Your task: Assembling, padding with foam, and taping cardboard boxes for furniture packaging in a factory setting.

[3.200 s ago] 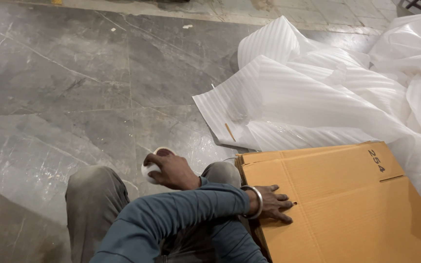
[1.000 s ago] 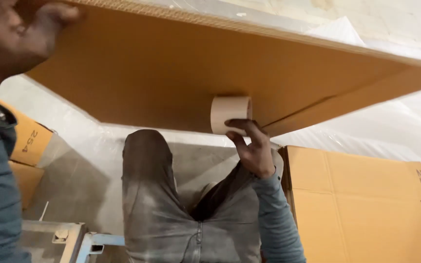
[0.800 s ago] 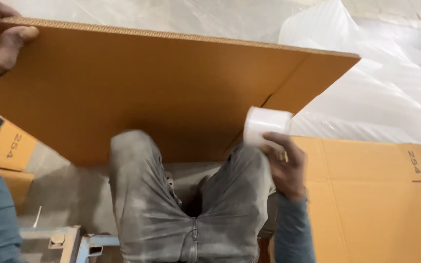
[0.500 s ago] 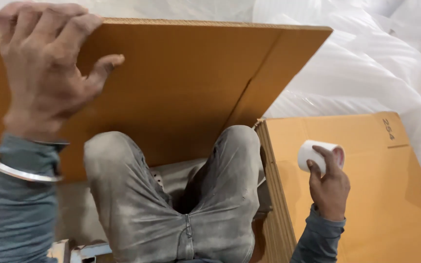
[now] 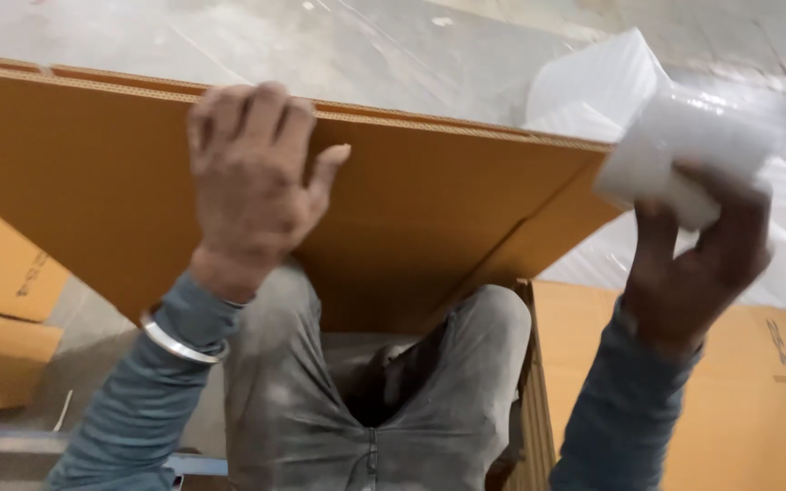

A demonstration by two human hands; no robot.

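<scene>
Two hands raised, both loaded

My left hand (image 5: 252, 186) grips the top edge of the upright cardboard sheet (image 5: 429, 227), fingers hooked over. My right hand (image 5: 693, 264) clasps a blurred white roll (image 5: 661, 164), probably tape, above the flat carton (image 5: 739, 391).

Grey stone floor (image 5: 256, 45), white foam sheets (image 5: 593, 91), flattened cartons (image 5: 739, 382)

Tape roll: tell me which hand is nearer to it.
Right. The right hand grips the tape roll itself, raised at the right; the left hand is apart, clasping the cardboard sheet's top edge.
</scene>
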